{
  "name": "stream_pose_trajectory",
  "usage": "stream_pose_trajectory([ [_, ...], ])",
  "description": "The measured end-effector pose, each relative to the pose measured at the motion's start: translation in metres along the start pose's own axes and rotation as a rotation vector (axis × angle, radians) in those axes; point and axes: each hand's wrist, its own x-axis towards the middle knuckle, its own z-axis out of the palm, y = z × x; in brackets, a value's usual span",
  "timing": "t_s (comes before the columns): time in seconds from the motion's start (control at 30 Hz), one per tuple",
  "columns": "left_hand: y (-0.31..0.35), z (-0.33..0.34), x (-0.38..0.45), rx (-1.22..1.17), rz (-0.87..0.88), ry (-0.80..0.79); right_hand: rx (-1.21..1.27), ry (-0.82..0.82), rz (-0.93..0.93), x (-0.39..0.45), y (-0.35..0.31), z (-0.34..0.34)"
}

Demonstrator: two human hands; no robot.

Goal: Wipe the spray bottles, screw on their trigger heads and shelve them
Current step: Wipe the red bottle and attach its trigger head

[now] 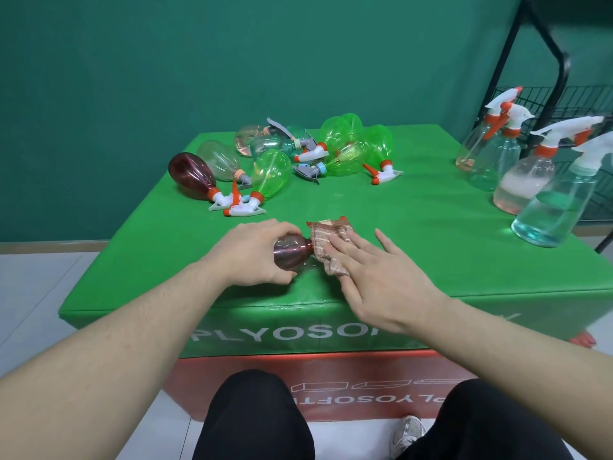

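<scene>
Green table [414, 227], heaped bottles [298, 154] behind; left fingers [282, 227] gripping red bottle [293, 255], right fingers [345, 247] flat on cloth [326, 240].

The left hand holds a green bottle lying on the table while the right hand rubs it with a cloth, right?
Not quite: the bottle in the left hand is dark red, not green, as the head view shows. The right hand does press the cloth on it.

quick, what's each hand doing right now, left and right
Left hand: fingers curled round the dark red bottle, holding it on its side.
Right hand: open, straight fingers pressing the cloth onto the bottle.
</scene>
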Motion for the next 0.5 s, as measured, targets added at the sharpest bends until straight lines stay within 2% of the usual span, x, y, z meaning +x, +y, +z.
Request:
stream_pose_trajectory([
  [0.23,0.001,0.002,-0.004,-0.033,-0.011,0.039,0.031,0.008,0.09,0.02,0.006,0.0],
  [0.43,0.004,0.002,-0.003,-0.009,-0.012,0.025,0.189,-0.033,0.215,0.055,0.022,-0.005],
  [0.5,0.004,0.001,-0.003,-0.018,-0.025,0.029,0.31,-0.027,0.236,0.061,0.021,-0.003],
])
